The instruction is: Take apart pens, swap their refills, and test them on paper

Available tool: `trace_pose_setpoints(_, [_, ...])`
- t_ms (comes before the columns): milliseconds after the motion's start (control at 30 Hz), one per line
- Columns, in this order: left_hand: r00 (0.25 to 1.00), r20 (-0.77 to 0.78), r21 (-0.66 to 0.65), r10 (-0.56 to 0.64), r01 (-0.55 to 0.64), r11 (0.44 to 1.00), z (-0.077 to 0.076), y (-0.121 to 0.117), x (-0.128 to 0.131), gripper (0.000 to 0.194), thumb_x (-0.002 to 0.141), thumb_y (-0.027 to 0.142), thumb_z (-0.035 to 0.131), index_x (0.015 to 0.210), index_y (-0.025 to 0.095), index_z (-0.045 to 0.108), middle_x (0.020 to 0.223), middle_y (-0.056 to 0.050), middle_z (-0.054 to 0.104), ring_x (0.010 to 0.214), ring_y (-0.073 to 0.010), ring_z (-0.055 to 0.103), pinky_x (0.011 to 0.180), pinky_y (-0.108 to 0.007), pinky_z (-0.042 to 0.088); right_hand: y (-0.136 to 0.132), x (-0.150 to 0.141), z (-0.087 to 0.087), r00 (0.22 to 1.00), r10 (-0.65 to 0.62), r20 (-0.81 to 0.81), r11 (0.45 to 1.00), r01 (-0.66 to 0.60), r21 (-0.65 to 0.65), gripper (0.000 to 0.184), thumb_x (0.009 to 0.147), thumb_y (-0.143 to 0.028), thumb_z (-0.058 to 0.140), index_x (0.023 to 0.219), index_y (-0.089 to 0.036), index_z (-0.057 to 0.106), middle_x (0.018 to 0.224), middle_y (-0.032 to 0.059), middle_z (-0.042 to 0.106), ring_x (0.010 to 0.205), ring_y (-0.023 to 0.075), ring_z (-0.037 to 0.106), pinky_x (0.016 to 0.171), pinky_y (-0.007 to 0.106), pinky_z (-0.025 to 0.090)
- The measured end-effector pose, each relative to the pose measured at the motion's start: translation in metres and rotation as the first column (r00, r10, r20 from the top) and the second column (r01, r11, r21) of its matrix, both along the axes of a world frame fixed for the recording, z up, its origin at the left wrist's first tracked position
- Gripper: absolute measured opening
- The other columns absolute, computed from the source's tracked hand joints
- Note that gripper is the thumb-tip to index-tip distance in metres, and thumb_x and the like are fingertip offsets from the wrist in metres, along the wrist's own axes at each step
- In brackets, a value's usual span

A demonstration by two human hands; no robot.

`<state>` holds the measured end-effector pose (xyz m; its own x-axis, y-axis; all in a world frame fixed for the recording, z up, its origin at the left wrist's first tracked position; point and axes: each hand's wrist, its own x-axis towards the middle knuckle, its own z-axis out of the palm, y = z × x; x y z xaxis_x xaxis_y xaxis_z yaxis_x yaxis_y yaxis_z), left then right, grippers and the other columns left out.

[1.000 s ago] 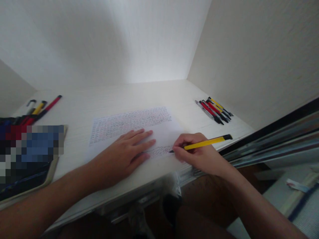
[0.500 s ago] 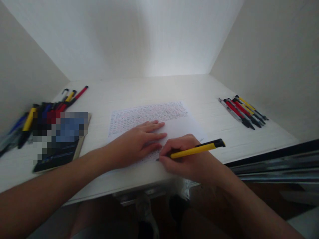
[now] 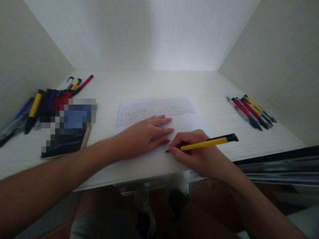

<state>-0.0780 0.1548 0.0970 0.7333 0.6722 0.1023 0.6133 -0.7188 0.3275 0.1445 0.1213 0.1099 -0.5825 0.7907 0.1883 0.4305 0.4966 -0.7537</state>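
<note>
A sheet of paper (image 3: 184, 122) lies on the white desk, its upper part covered with rows of small handwriting in dark and reddish ink. My left hand (image 3: 146, 136) rests flat on it, fingers spread, hiding part of the sheet. Pinched in my right hand (image 3: 193, 147) is a yellow and black pen (image 3: 206, 143). Its dark tip meets the lower part of the page, beside more written lines just right of my left thumb. The pen's clip end points up and to the right.
Several pens (image 3: 251, 113) lie side by side at the right. A heap of pens (image 3: 36, 108) sits at the left, by a dark, partly pixelated book-like object (image 3: 67, 142). Walls enclose the desk (image 3: 149, 83) at back and sides; its front edge is just below the paper.
The camera view has shifted, so the desk and everything on it appear further right and slightly higher. Both hands keep their poses, with the pen still held at the paper.
</note>
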Motion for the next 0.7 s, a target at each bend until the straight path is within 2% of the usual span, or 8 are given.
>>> trace_pose_setpoints(267, [1.000, 0.029, 0.011, 0.005, -0.006, 1.000, -0.003, 0.000, -0.001, 0.038, 0.103, 0.042, 0.047, 0.135, 0.029, 0.063, 0.157, -0.003, 0.041, 0.148, -0.0231, 0.034, 0.122, -0.044, 0.028, 0.000, 0.002, 0.001, 1.000, 0.007, 0.015, 1.000, -0.007, -0.020, 0.014, 0.085, -0.016, 0.062, 0.073, -0.017, 0.067, 0.064, -0.0016, 0.064, 0.057, 0.0098, 0.053, 0.056, 0.023, 0.040])
trace_pose_setpoints(367, [0.998, 0.065, 0.040, -0.017, 0.014, 0.999, -0.006, 0.000, -0.001, 0.038, 0.102, 0.041, 0.049, 0.135, 0.027, 0.063, 0.157, -0.005, 0.042, 0.146, -0.0241, 0.037, 0.121, -0.044, 0.029, 0.001, 0.003, 0.002, 1.000, 0.011, -0.002, 1.000, -0.011, -0.009, 0.016, 0.087, -0.020, 0.064, 0.072, -0.018, 0.068, 0.062, -0.0021, 0.063, 0.055, 0.0102, 0.052, 0.055, 0.024, 0.040])
trace_pose_setpoints(467, [0.999, 0.018, 0.081, -0.027, 0.026, 0.996, -0.002, -0.001, 0.004, 0.038, 0.103, 0.038, 0.048, 0.134, 0.023, 0.063, 0.153, -0.010, 0.047, 0.141, -0.0246, 0.044, 0.118, -0.043, 0.034, 0.006, 0.005, -0.001, 0.994, -0.070, -0.079, 0.997, 0.072, 0.015, 0.009, 0.090, -0.026, 0.066, 0.090, -0.021, 0.073, 0.080, 0.0022, 0.071, 0.070, 0.0150, 0.061, 0.066, 0.027, 0.048])
trace_pose_setpoints(533, [0.999, -0.035, 0.165, -0.021, 0.027, 0.986, 0.005, -0.002, 0.008, 0.038, 0.103, 0.036, 0.048, 0.132, 0.018, 0.063, 0.146, -0.013, 0.054, 0.134, -0.0241, 0.051, 0.115, -0.041, 0.038, 0.011, 0.008, -0.006, 0.982, -0.122, -0.144, 0.992, 0.127, 0.024, 0.015, 0.091, -0.031, 0.066, 0.102, -0.023, 0.073, 0.096, 0.0057, 0.073, 0.086, 0.0196, 0.065, 0.077, 0.032, 0.050])
trace_pose_setpoints(567, [0.999, -0.051, 0.222, -0.008, 0.020, 0.975, 0.010, -0.004, 0.009, 0.036, 0.103, 0.033, 0.049, 0.129, 0.015, 0.065, 0.137, -0.013, 0.062, 0.125, -0.0241, 0.057, 0.111, -0.041, 0.040, 0.013, 0.009, -0.010, 0.973, -0.164, -0.164, 0.985, 0.170, 0.023, 0.015, 0.092, -0.033, 0.065, 0.101, -0.023, 0.073, 0.096, 0.0063, 0.072, 0.087, 0.0206, 0.065, 0.078, 0.034, 0.050])
trace_pose_setpoints(633, [0.991, -0.041, 0.323, 0.129, -0.109, 0.940, 0.022, -0.013, 0.004, 0.028, 0.102, 0.027, 0.048, 0.110, 0.011, 0.071, 0.111, -0.012, 0.072, 0.105, -0.0231, 0.065, 0.100, -0.040, 0.047, 0.018, 0.012, -0.017, 0.928, -0.291, -0.233, 0.955, 0.298, -0.007, 0.018, 0.093, -0.039, 0.062, 0.098, -0.024, 0.071, 0.089, 0.0062, 0.069, 0.080, 0.0203, 0.062, 0.070, 0.033, 0.049])
trace_pose_setpoints(700, [0.949, 0.041, 0.397, 0.312, -0.302, 0.867, 0.033, -0.028, -0.012, 0.028, 0.100, 0.025, 0.047, 0.091, 0.013, 0.071, 0.091, -0.010, 0.073, 0.091, -0.0223, 0.065, 0.091, -0.040, 0.050, 0.021, 0.015, -0.024, 0.866, -0.373, -0.334, 0.927, 0.361, -0.102, 0.026, 0.095, -0.047, 0.057, 0.091, -0.023, 0.067, 0.076, 0.0039, 0.062, 0.068, 0.0186, 0.057, 0.059, 0.031, 0.046])
